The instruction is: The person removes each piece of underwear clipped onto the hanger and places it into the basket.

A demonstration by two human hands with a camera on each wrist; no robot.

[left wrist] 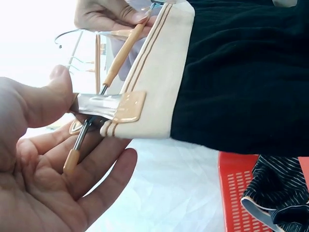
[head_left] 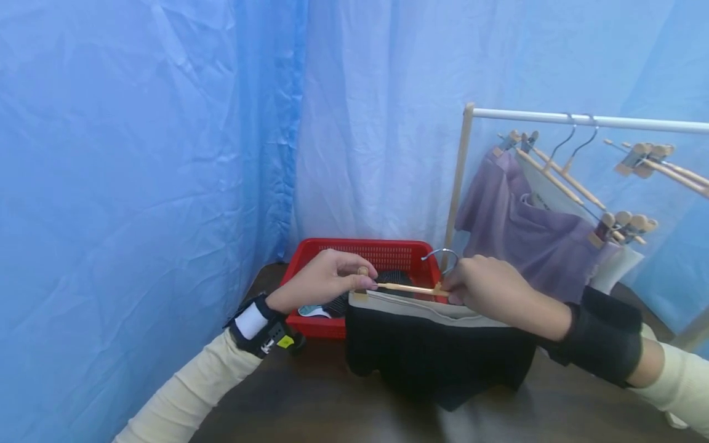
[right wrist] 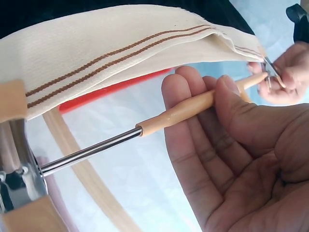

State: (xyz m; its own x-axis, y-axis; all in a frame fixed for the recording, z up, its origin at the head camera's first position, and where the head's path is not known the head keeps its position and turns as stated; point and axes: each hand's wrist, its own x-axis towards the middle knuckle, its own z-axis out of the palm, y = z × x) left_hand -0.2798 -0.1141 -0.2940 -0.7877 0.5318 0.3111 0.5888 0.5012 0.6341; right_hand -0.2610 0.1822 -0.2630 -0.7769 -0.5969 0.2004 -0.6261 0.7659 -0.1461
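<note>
A wooden clip hanger point(head_left: 407, 288) with a metal hook is held level over the table. From it hangs a black garment point(head_left: 437, 351) with a cream waistband point(left wrist: 157, 72), striped by two brown lines. My left hand point(head_left: 327, 280) pinches the end clip point(left wrist: 99, 104), thumb on one side and fingers behind; the clip's pad lies over the waistband's corner. My right hand point(head_left: 490, 286) grips the wooden bar point(right wrist: 188, 108) between thumb and fingers, close to the hook. At the other end, a second clip point(right wrist: 17, 154) sits at the waistband.
Behind the garment, a red basket point(head_left: 362, 246) contains dark striped cloth point(left wrist: 275, 193). To the right stands a rack with a white rail point(head_left: 532, 115), bearing a purple garment point(head_left: 509, 209) on clip hangers and more wooden hangers point(head_left: 664, 163). Blue curtains point(head_left: 138, 154) surround the dark table point(head_left: 310, 394).
</note>
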